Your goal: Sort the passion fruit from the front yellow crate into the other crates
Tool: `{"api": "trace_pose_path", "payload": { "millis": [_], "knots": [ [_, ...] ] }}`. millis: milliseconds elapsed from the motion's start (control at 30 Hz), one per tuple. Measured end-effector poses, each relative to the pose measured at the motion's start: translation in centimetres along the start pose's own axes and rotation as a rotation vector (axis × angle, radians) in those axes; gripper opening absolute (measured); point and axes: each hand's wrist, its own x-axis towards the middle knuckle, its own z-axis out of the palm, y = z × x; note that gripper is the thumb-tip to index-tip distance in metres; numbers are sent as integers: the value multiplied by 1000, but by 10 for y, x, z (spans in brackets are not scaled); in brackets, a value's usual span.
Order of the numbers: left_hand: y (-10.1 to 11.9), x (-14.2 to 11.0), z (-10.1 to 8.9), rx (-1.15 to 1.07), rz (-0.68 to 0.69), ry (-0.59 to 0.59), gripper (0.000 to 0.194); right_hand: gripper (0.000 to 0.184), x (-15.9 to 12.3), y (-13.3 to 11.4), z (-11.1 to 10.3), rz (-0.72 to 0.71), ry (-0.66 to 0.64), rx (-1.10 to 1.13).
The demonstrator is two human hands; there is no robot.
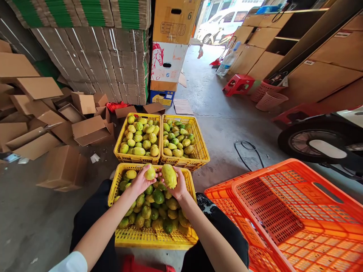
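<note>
My left hand (141, 182) is closed round a smooth, oval yellow-green fruit (150, 173). In my right hand (179, 185) is a larger, longer yellow-green fruit (169, 176). Both are held up side by side, a little apart, over the near yellow crate (153, 241) between my knees. That crate holds many similar fruits (146, 212), some greener and darker. Beyond it stand two more yellow crates, the left one (117, 145) with mostly yellower fruit and the right one (202, 145) with mixed green and yellow fruit. The fruit's exact kind is unclear.
Large orange crates (255, 241) stand at my right, near a vehicle's wheel (306, 141) and a black cable (251, 145). Loose cardboard boxes (90, 128) are heaped at left, below bundled flat cartons (93, 64). A red stool (238, 84) stands farther back.
</note>
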Motion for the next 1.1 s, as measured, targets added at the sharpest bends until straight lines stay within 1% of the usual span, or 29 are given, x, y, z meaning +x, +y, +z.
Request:
{"api": "trace_pose_path", "payload": {
  "millis": [133, 233, 300, 400, 500, 567, 667, 733, 800, 900, 1000, 1100],
  "knots": [
    [1, -1, -1, -2, -7, 8, 33, 31, 0, 0, 0, 28, 45, 12],
    [0, 0, -1, 34, -60, -42, 27, 33, 2, 1, 0, 33, 81, 1],
    [0, 0, 0, 50, -78, -74, 26, 34, 3, 2, 0, 39, 90, -8],
    [0, 0, 2, 8, -76, -74, 26, 35, 4, 3, -3, 28, 83, -28],
    [3, -1, 4, -60, -70, -56, 27, 34, 5, 2, -6, -17, 94, -48],
    [5, -1, 5, -87, -47, -50, 29, 33, 5, 0, -9, -35, 81, -52],
    [8, 0, 6, -76, -7, -51, 29, 36, 6, -2, -10, -20, 3, -60],
    [8, 1, 5, -44, 10, -40, 23, 38, 6, -1, -8, -5, -45, -80],
    [8, 1, 4, -36, -10, -38, 18, 40, 6, 2, -6, -17, -66, -105],
    [8, 0, 2, -84, -47, -41, 17, 45, 6, 8, -4, -48, -46, -107],
    [7, -2, 1, -73, -51, 2, 6, 48, 5, 13, -6, -8, -15, -74],
    [5, -2, 0, -19, -70, 7, 9, 43, 6, 14, -9, 18, 5, -63]
  ]
}}
